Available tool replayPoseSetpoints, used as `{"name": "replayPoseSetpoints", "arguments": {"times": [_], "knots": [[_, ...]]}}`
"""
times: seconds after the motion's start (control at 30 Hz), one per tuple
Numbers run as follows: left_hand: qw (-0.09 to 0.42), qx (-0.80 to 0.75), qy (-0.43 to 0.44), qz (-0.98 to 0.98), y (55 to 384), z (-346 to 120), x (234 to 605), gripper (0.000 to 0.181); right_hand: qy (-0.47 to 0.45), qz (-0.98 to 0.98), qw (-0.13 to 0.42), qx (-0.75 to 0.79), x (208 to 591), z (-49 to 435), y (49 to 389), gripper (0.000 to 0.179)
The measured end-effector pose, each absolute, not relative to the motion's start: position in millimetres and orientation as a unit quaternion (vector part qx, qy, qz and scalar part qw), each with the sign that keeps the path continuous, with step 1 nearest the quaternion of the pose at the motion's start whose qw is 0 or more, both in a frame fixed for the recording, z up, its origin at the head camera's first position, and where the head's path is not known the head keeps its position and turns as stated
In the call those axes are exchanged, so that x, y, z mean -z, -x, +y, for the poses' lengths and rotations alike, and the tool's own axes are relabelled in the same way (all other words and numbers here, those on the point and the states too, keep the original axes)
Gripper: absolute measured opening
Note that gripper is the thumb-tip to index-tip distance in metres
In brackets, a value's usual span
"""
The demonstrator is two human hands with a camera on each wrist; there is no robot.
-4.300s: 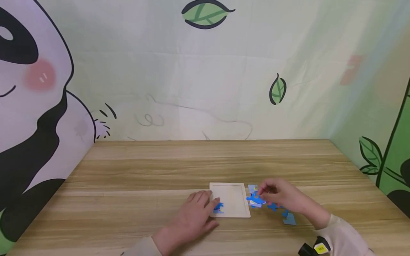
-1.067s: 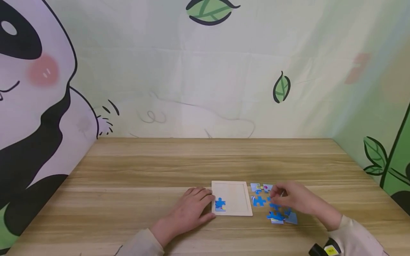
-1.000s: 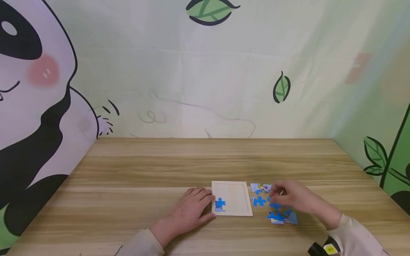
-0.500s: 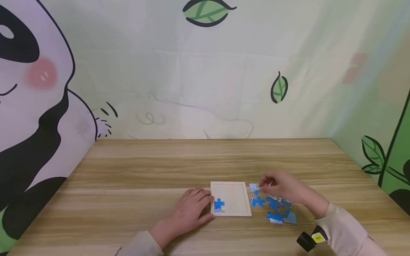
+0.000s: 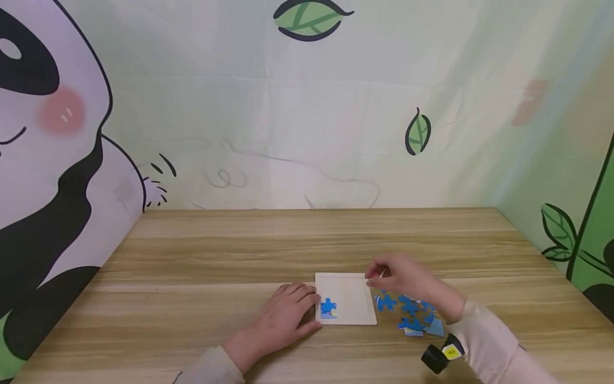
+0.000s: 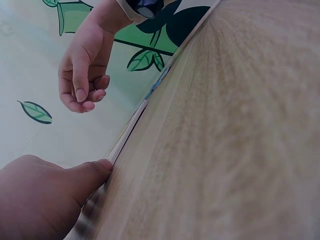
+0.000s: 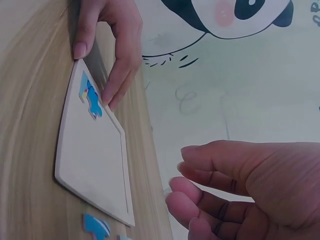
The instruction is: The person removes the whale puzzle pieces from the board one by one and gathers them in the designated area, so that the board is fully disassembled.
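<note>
A pale wooden puzzle tray [image 5: 352, 306] lies flat on the table, with a blue jigsaw piece [image 5: 328, 308] in its near left corner. My left hand [image 5: 285, 313] rests at the tray's left side; in the right wrist view its thumb [image 7: 80, 50] touches the tray's corner and its fingers lie along the edge. My right hand [image 5: 405, 277] hovers by the tray's far right corner. Its fingers are loosely bent, and the right wrist view shows nothing between thumb and fingertips. Several loose blue jigsaw pieces [image 5: 385, 302] lie right of the tray, partly hidden below that hand.
The wood-grain table [image 5: 216, 245] reaches back to a printed cloth backdrop [image 5: 307, 117] with a panda and leaves. A black wrist device [image 5: 435, 358] with a yellow label sits under the right sleeve, near the loose pieces.
My right hand has moved left from over the loose pieces to the tray's far right corner. Since the earliest frame, my left hand has drawn back to the tray's edge, uncovering the piece inside.
</note>
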State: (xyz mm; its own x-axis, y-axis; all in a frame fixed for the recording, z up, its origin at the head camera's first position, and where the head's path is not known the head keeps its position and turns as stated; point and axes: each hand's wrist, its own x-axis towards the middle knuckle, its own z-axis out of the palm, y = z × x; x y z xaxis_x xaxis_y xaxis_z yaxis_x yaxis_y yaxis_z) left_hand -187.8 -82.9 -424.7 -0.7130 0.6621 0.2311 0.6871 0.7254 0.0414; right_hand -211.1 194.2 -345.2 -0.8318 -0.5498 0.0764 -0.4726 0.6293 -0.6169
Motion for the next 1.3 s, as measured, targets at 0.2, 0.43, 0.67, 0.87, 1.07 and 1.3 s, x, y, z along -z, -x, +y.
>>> {"name": "replayPoseSetpoints", "arguments": {"times": [0.2, 0.43, 0.67, 0.87, 1.07, 1.3], "knots": [[0.094, 0.068, 0.364, -0.924, 188.4, -82.9, 424.5, 0.049, 0.292, 0.898, 0.061, 0.322, 352.4, 182.0, 213.1, 0.009], [0.085, 0.070, 0.360, -0.926, 188.8, -83.2, 424.4, 0.049, 0.293, 0.899, 0.072, 0.317, 359.7, 168.3, 215.0, 0.010], [0.095, 0.067, 0.363, -0.924, 189.4, -83.6, 425.6, 0.049, 0.298, 0.889, 0.097, 0.334, 367.5, 154.4, 215.7, 0.010], [0.112, 0.064, 0.368, -0.921, 189.3, -83.7, 425.8, 0.049, 0.298, 0.891, 0.100, 0.329, 373.5, 146.5, 216.4, 0.010], [0.110, 0.065, 0.368, -0.921, 188.7, -83.3, 424.4, 0.048, 0.294, 0.886, 0.109, 0.341, 377.9, 140.7, 216.2, 0.011], [0.108, 0.066, 0.370, -0.920, 188.5, -83.8, 424.3, 0.048, 0.293, 0.891, 0.114, 0.327, 383.2, 134.8, 216.7, 0.012]]}}
